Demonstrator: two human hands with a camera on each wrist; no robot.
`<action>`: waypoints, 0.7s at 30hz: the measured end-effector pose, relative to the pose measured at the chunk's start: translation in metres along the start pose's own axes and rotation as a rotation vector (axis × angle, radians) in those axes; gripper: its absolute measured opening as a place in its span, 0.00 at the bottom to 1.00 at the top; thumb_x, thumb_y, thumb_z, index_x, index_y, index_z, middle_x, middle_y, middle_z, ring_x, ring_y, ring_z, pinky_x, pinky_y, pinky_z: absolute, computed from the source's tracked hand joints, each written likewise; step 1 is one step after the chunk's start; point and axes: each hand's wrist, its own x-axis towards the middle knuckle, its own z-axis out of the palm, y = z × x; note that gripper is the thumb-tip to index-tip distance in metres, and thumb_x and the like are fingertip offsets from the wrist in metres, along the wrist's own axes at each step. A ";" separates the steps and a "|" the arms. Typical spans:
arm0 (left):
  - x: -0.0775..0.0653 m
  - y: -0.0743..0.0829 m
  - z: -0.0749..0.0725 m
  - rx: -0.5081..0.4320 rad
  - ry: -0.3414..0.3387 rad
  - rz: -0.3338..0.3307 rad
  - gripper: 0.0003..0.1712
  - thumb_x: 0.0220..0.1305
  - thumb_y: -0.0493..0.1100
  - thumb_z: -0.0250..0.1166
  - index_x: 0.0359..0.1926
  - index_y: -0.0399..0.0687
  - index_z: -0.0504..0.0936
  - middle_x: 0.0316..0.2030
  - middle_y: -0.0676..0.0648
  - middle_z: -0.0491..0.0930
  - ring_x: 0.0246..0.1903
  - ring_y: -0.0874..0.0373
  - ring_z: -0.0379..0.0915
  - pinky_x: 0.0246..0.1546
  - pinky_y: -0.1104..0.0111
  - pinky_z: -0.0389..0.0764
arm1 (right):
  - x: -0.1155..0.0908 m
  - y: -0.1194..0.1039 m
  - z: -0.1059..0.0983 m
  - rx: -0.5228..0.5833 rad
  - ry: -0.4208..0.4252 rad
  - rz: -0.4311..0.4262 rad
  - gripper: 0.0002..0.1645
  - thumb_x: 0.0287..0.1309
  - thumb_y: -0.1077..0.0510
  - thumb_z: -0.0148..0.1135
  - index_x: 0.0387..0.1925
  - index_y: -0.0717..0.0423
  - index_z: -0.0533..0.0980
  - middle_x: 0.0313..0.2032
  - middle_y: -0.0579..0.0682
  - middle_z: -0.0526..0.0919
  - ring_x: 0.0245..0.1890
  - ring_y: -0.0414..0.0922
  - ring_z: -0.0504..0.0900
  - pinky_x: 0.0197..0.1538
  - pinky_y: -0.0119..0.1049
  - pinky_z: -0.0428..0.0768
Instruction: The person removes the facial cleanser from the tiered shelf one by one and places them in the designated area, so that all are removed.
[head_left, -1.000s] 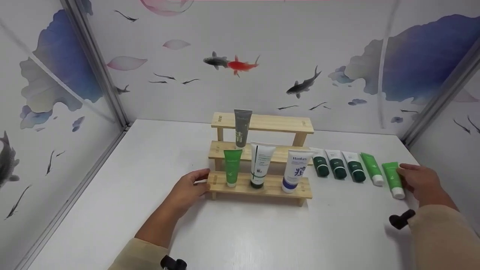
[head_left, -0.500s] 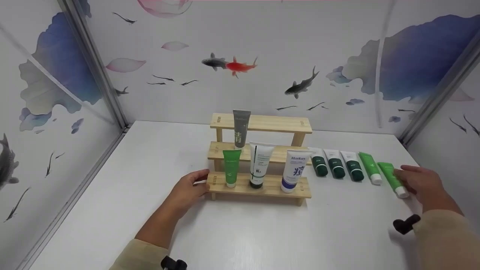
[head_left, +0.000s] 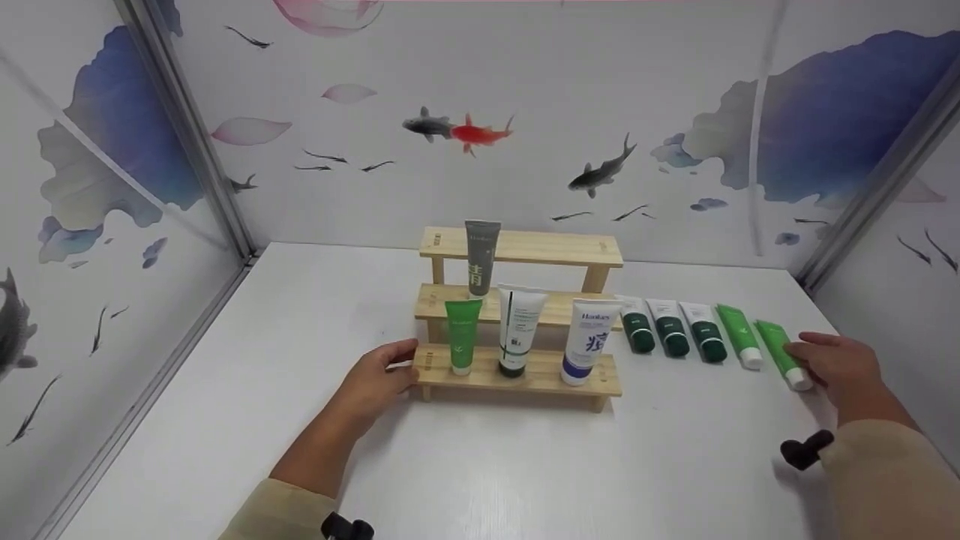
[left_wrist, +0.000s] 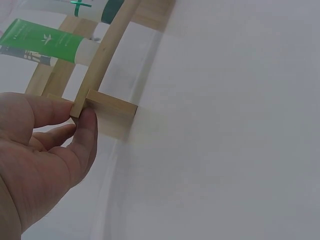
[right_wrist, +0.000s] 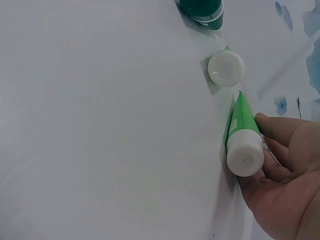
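Note:
A three-tier wooden display stand (head_left: 521, 244) holds several squeeze tubes. My left hand (head_left: 377, 382) pinches the left end of its lowest shelf, thumb on one side and fingertips on the other in the left wrist view. That shelf bears a small green tube (head_left: 463, 335), a white tube with a dark cap (head_left: 520, 330) and a white tube with a blue cap (head_left: 590, 341). A grey tube (head_left: 481, 255) stands on the middle tier. At the right, my right hand (head_left: 844, 367) holds a green tube (head_left: 781, 352) lying flat, fingers along its right side and by its white cap.
Left of the held tube lie another green tube (head_left: 739, 335) and three white-and-dark-green tubes (head_left: 703, 331) in a row, right of the stand. Printed panels with metal corner posts (head_left: 199, 135) border the white table (head_left: 517, 472) at the back and sides.
The green tube by my right hand has turned and shifted left, now lying slanted nearly alongside its green neighbour. My right hand moved with it slightly. The left hand keeps its hold.

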 end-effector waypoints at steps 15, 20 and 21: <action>0.003 -0.003 0.001 0.004 0.002 0.000 0.32 0.76 0.35 0.60 0.79 0.46 0.70 0.75 0.42 0.72 0.71 0.48 0.75 0.70 0.57 0.82 | -0.017 -0.010 -0.005 0.137 0.055 -0.083 0.47 0.71 0.38 0.66 0.83 0.46 0.61 0.53 0.35 0.75 0.55 0.37 0.79 0.68 0.39 0.83; 0.003 -0.003 0.001 0.001 -0.002 0.001 0.32 0.76 0.35 0.60 0.79 0.45 0.70 0.75 0.42 0.72 0.70 0.48 0.76 0.69 0.57 0.82 | -0.033 -0.022 0.002 0.151 0.072 -0.153 0.49 0.69 0.30 0.64 0.83 0.41 0.62 0.45 0.27 0.74 0.63 0.42 0.77 0.82 0.53 0.69; 0.003 -0.002 0.001 0.002 -0.002 0.001 0.32 0.76 0.36 0.60 0.79 0.45 0.70 0.75 0.42 0.72 0.70 0.48 0.76 0.69 0.57 0.82 | -0.036 -0.025 0.004 0.150 0.074 -0.161 0.49 0.68 0.29 0.64 0.82 0.39 0.63 0.44 0.26 0.74 0.62 0.41 0.77 0.82 0.53 0.69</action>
